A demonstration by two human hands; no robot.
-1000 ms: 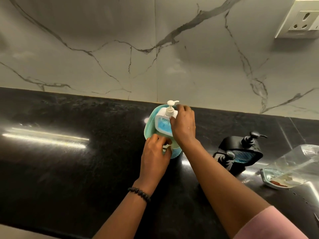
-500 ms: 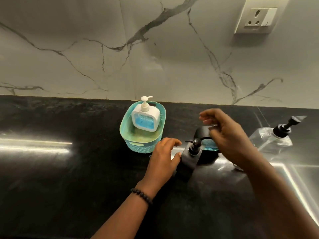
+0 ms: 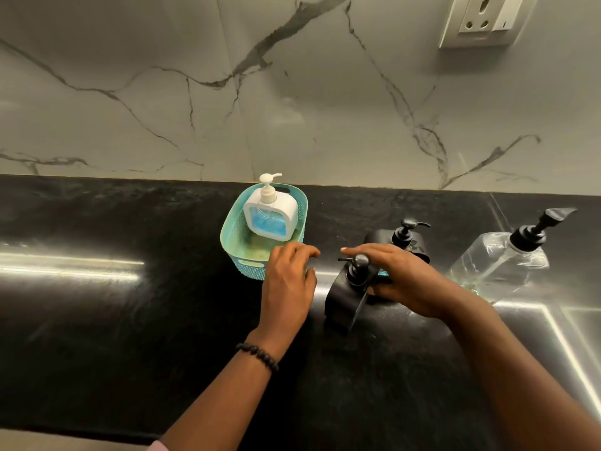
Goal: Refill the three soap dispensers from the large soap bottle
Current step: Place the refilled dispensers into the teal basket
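Note:
A white dispenser (image 3: 270, 213) with blue soap stands in a teal basket (image 3: 229, 237) at the back of the black counter. To its right are two black dispensers, a near one (image 3: 343, 296) and a far one (image 3: 406, 236). The large clear soap bottle (image 3: 500, 262) with a black pump stands at the far right. My right hand (image 3: 401, 278) grips the near black dispenser, fingers across its top behind the pump and thumb on its side. My left hand (image 3: 287, 281) hovers between the basket and that dispenser with fingers apart, holding nothing.
A marble wall rises right behind the counter (image 3: 113, 320), with a socket plate (image 3: 484, 21) at the upper right. A steel sink edge (image 3: 559, 327) begins at the right, just past the large bottle.
My right hand has come down and to the left from above the far black dispenser onto the near one. The left hand has stayed beside the basket.

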